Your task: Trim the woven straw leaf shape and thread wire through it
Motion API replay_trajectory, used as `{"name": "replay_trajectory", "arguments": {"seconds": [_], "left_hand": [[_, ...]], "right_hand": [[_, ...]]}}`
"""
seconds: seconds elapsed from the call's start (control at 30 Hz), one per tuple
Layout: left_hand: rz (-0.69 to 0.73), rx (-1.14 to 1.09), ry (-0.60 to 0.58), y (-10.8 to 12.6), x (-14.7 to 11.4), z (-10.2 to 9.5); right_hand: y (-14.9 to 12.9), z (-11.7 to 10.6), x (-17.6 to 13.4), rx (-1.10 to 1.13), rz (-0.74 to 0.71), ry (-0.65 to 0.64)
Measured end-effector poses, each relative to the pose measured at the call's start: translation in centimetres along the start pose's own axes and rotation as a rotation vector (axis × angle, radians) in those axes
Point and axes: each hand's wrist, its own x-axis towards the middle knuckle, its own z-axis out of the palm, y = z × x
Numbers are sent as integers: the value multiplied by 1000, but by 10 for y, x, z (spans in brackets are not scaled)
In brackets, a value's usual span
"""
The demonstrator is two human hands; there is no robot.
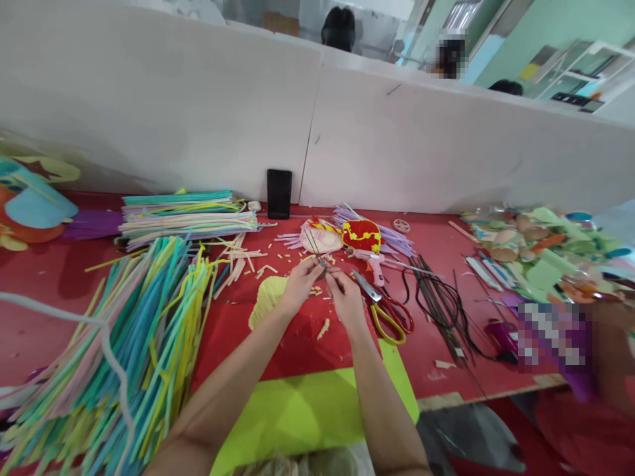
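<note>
Thin dark wires (pixel 312 240) rise from between my hands, crossing near my fingertips over the red table. My left hand (pixel 301 281) pinches them from the left. My right hand (pixel 344 295) is closed on their lower part, fingertips almost touching the left ones. What exactly joins at the fingertips is too small to make out. Beyond them lie a pale pink fuzzy piece (pixel 322 239) and a red-and-yellow fuzzy piece (pixel 361 236). A pale yellow ribbed piece (pixel 268 301) rests beside my left forearm. A pink glue gun (pixel 376 266) and scissors with yellow handles (pixel 387 325) lie right of my right hand.
Bundles of coloured pipe cleaners (pixel 143 350) cover the left side. A black phone (pixel 279 194) leans against the white partition (pixel 198 99). Dark wire stems (pixel 439 304) lie at right, near another person's arm (pixel 612 350). Paper cut-outs (pixel 550 264) pile up behind.
</note>
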Motion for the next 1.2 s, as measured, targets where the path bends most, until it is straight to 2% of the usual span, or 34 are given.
{"name": "replay_trajectory", "arguments": {"seconds": [0.17, 0.33, 0.43, 0.5, 0.57, 0.6, 0.67, 0.77, 0.87, 0.93, 1.03, 1.2], "left_hand": [[-7, -89, 61, 24, 7, -25], [43, -107, 163, 33, 9, -38], [101, -139, 289, 37, 13, -59], [183, -132, 460, 41, 16, -80], [196, -108, 487, 43, 18, -94], [188, -74, 452, 43, 19, -96], [131, -11, 343, 39, 18, -85], [0, 63, 69, 27, 13, -47], [-57, 111, -82, 17, 2, -8], [-134, 144, -237, 16, -5, 7], [-221, 111, -306, 22, -11, 9], [-239, 110, -356, 33, -8, -6]], "right_hand": [[-13, 7, -9, -101, -64, -47], [-22, 8, -16, -149, -94, -85], [-24, 1, -25, -157, -70, -122], [-21, -6, -30, -141, -23, -137], [-16, -13, -31, -60, 61, -115], [-14, -15, -30, 17, 110, -89], [-9, -17, -21, 211, 187, -12], [-6, -14, 2, 432, 207, 123], [-5, -10, 24, 457, 171, 218], [-4, -8, 36, 413, 136, 266], [-4, -6, 46, 402, 117, 286], [-4, -6, 57, 472, 110, 210]]}}
